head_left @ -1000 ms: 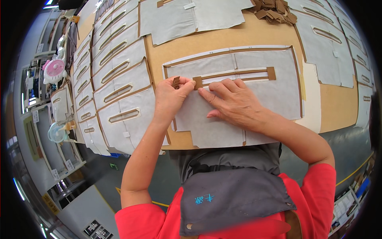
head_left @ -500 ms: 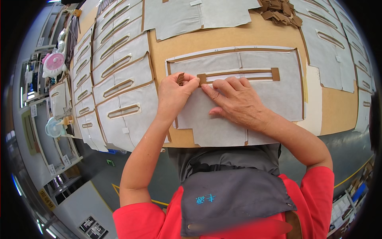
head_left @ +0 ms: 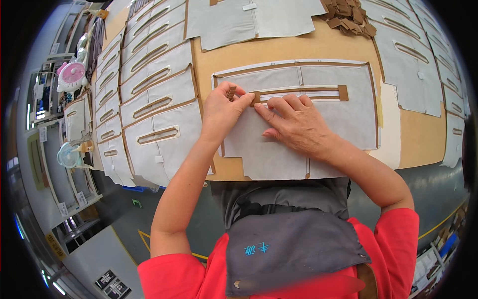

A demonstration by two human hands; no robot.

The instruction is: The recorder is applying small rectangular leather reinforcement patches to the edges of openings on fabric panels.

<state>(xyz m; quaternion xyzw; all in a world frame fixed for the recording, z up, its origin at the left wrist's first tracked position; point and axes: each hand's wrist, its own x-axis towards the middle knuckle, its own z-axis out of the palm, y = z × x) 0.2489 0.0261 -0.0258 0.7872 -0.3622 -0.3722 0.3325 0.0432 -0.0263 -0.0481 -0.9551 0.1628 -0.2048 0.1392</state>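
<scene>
A grey fabric panel [head_left: 279,132] with brown-edged borders lies flat on the table before me. Across its upper part runs a white zipper strip [head_left: 303,94] framed by brown bands. A small brown patch [head_left: 343,92] covers the strip's right end, and another brown patch [head_left: 256,98] sits at its left end. My left hand [head_left: 224,109] is closed round several small brown pieces [head_left: 231,92], its thumb and fingertips against the left patch. My right hand [head_left: 298,119] lies on the panel, fingers spread, with the index fingertip pressing by that same patch.
Overlapping rows of similar grey panels [head_left: 149,117] lie on the left, and more panels [head_left: 413,74] on the right. Another grey panel [head_left: 224,27] lies beyond. A heap of brown pieces [head_left: 348,17] is at the far right. Small fans [head_left: 69,75] stand at the left edge.
The view has shifted slightly. Both hands stay at the left end of the zipper strip, and my left fingers have moved only a little around the brown patch.
</scene>
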